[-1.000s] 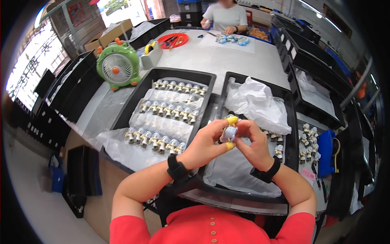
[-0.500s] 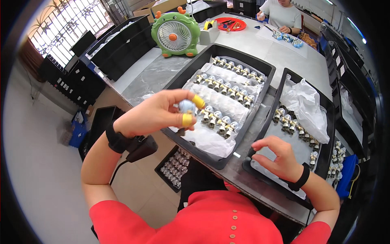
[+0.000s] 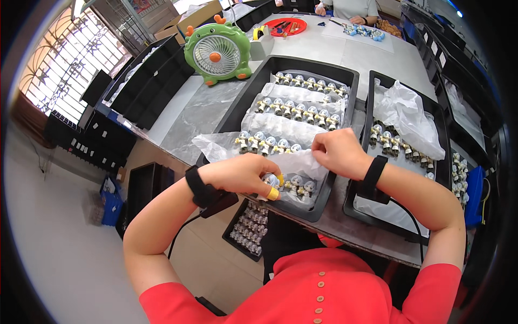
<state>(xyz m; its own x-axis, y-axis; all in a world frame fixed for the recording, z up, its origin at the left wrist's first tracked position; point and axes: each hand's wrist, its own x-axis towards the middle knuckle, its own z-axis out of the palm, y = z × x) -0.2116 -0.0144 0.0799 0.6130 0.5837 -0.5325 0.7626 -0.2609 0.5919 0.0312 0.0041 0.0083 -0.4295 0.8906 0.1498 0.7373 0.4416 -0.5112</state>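
My left hand (image 3: 243, 174), yellow tape on its thumb and finger, pinches a small figurine (image 3: 268, 180) with pale blue-white hair at the near end of a black tray (image 3: 302, 60). More figurines (image 3: 300, 187) lie beside it in the nearest row, on white tissue. My right hand (image 3: 341, 153) is closed on the edge of a white tissue sheet (image 3: 299, 162) at the tray's right side. That sheet is raised between the nearest row and the row behind it. Further rows of figurines (image 3: 298, 111) lie between strips of tissue.
At right stands a second black tray (image 3: 440, 108) with figurines and crumpled tissue (image 3: 407, 110). A green fan (image 3: 218, 51) and a red plate of tools (image 3: 286, 27) are farther back. Across the table a person (image 3: 353, 8) sits by blue pieces (image 3: 364, 32). A tray (image 3: 247, 229) sits below the table.
My left hand has lowered the figurine into the near end of the tray. My right hand has moved left and taken hold of the tissue. More figurines show in the nearest row.
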